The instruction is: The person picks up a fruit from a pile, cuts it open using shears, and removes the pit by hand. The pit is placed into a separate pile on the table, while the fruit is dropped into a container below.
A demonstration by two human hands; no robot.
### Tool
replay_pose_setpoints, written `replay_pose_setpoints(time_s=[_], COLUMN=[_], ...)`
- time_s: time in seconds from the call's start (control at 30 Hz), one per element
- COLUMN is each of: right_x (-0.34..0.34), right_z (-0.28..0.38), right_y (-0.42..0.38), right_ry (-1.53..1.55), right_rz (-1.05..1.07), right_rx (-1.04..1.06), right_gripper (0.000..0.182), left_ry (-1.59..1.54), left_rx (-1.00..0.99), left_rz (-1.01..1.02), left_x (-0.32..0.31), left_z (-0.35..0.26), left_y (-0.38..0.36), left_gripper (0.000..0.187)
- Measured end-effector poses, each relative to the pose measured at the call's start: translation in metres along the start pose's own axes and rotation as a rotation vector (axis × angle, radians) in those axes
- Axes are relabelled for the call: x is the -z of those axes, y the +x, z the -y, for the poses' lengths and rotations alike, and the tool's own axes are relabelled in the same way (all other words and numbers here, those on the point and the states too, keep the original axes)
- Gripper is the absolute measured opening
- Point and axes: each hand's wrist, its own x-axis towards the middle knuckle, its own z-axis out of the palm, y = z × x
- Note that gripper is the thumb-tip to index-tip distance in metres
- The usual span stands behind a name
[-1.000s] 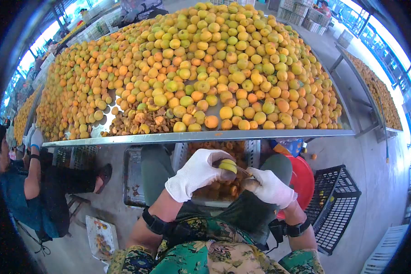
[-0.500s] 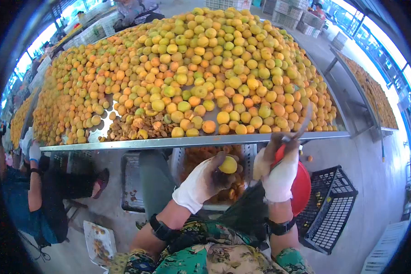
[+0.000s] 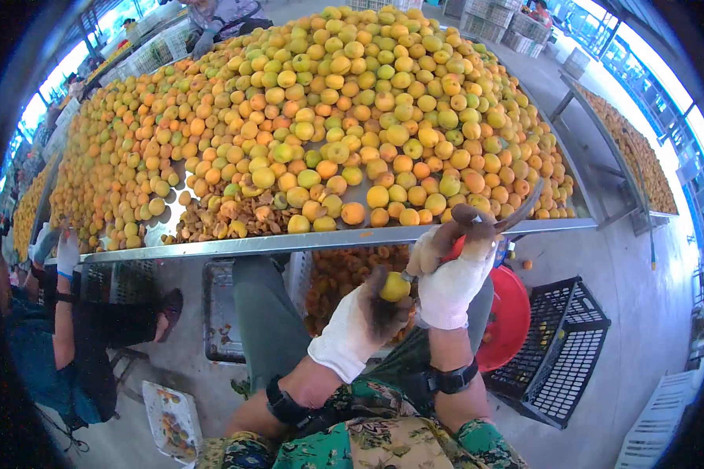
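Note:
My left hand [image 3: 361, 322], in a stained white glove, holds a yellow-green apricot [image 3: 395, 287] at its fingertips over my lap. My right hand [image 3: 451, 270], also gloved, is raised just right of the fruit and grips a small knife [image 3: 518, 213] whose blade points up and to the right. A metal table [image 3: 344, 237] in front of me carries a large heap of yellow and orange apricots [image 3: 344, 117]. A small pile of brown pits [image 3: 219, 219] lies near its front edge.
A crate of cut apricots [image 3: 338, 277] sits under the table between my knees. A red basin [image 3: 504, 316] and a black plastic crate [image 3: 559, 352] stand at my right. Another person [image 3: 51, 328] sits at the left. A second fruit table [image 3: 637, 148] stands far right.
My right hand has lifted the knife away from the apricot, up and to the right. My left hand has turned palm up and keeps the fruit.

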Motion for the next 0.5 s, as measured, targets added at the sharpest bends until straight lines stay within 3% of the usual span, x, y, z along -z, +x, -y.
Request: replay_pose_setpoints(time_s=[0.1, 0.23, 0.3, 0.33, 0.4, 0.47, 0.5], right_x=[0.002, 0.005, 0.004, 0.017, 0.015, 0.013, 0.015], right_z=[-0.003, -0.01, -0.012, -0.021, -0.024, -0.024, -0.025], right_y=[0.004, 0.005, 0.005, 0.01, 0.006, 0.005, 0.005], right_ry=[0.077, -0.016, 0.011, 0.234, 0.17, 0.097, 0.098], right_rz=[0.001, 0.066, -0.01, 0.028, -0.008, 0.0, -0.008], right_rx=[-0.017, -0.024, -0.114, -0.212, -0.202, -0.19, -0.191], right_gripper=[0.033, 0.033, 0.032, 0.032, 0.032, 0.035, 0.035], left_ry=[0.021, 0.224, 0.345, 0.401, 0.459, 1.069, 1.072], left_rx=[-0.036, -0.169, -0.233, -0.251, -0.27, -0.581, -0.573], left_rz=[0.028, -0.136, -0.174, -0.153, -0.13, -0.139, -0.14], left_x=[-0.01, -0.02, -0.018, -0.017, -0.017, -0.02, -0.02], left_z=[0.004, 0.01, 0.012, 0.011, 0.012, 0.015, 0.013], left_y=[-0.004, -0.011, -0.01, -0.009, -0.011, -0.017, -0.015], left_gripper=[0.041, 0.043, 0.042, 0.042, 0.041, 0.04, 0.04])
